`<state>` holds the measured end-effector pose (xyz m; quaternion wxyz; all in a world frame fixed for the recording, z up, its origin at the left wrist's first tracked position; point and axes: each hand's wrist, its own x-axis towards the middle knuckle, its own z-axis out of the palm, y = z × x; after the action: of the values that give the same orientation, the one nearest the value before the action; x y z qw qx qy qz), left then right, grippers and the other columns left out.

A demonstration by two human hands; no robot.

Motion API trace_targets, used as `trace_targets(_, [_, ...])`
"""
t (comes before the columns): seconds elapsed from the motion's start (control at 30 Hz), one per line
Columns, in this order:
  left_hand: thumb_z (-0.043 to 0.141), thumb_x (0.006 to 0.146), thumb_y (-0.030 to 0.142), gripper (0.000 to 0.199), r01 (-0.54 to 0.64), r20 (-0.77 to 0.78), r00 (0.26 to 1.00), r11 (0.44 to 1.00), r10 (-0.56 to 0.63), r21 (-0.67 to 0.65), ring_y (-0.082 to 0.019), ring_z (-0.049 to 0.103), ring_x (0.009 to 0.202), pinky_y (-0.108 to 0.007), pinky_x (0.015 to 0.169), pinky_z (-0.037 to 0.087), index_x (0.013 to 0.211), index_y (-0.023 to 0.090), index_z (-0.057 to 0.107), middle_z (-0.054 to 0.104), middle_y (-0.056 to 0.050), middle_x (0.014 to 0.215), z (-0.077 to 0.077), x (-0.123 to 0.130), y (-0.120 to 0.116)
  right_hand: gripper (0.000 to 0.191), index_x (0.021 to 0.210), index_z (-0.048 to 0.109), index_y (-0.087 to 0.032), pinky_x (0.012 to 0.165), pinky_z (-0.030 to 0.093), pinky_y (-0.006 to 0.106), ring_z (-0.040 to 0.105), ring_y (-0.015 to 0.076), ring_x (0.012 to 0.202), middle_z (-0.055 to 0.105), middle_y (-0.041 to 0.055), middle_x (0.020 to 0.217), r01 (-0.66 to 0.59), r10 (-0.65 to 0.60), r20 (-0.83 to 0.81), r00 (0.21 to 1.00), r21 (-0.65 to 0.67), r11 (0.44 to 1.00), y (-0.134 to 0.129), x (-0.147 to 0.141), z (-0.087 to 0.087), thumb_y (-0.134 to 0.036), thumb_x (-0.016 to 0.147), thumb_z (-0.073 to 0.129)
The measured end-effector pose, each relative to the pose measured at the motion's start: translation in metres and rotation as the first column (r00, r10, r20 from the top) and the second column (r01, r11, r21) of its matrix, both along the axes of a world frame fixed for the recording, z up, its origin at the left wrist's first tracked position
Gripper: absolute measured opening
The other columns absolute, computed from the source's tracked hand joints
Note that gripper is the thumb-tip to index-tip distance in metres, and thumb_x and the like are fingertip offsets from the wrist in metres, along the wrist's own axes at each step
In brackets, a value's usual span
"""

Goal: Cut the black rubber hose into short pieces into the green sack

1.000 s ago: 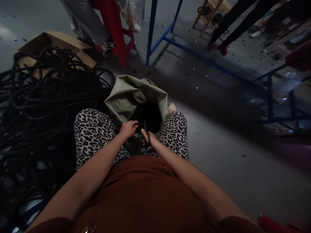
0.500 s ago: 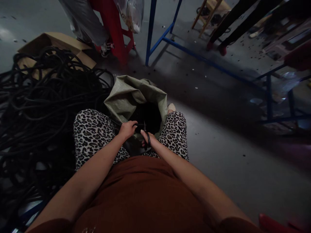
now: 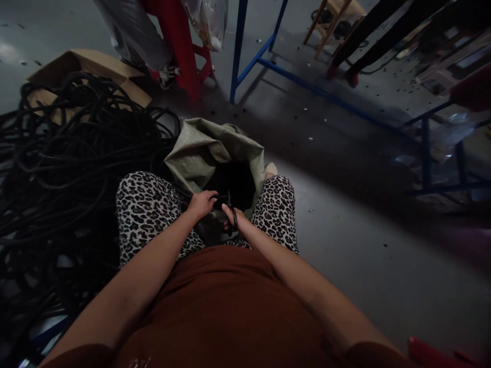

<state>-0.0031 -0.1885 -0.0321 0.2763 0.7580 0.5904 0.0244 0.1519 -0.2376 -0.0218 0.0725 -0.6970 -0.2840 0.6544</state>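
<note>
My left hand [image 3: 201, 204] is closed on a black cord [image 3: 220, 197], whose short end points right over the sack's mouth. My right hand [image 3: 235, 219] is closed on black-handled scissors [image 3: 234, 219]; their blades point up, beside the cord's end. Below both hands a green woven sack [image 3: 192, 145] stands open between my knees, its inside dark. Left of my knee lies a large tangled heap of black cord [image 3: 76, 153].
A cardboard box [image 3: 132, 91] lies behind the heap. Beyond the sack are a red stool [image 3: 186, 56], a person's leg [image 3: 141, 38] and a blue metal frame [image 3: 291, 77]. Another person's dark legs [image 3: 378, 33] are at the upper right.
My hands, the cord and the scissors are almost where they were. At the upper right, a dark cord now shows on the floor by the other person's feet.
</note>
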Motion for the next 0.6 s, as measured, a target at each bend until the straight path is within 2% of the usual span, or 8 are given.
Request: trace_targets(0.6, [0.047, 0.085, 0.029, 0.034, -0.035, -0.013, 0.999, 0.999, 0.034, -0.037, -0.019, 0.059, 0.105, -0.028, 0.092, 0.043, 0.115, 0.024, 0.062, 0.066, -0.002, 0.113, 0.0017, 0.0022, 0.0013, 0.052, 0.113, 0.052, -0.011, 0.035, 0.045, 0.019, 0.053, 0.0111, 0.038, 0.056, 0.0004, 0.055, 0.020, -0.020, -0.016, 1.000, 0.020, 1.000, -0.0025, 0.0004, 0.0049, -0.056, 0.086, 0.047])
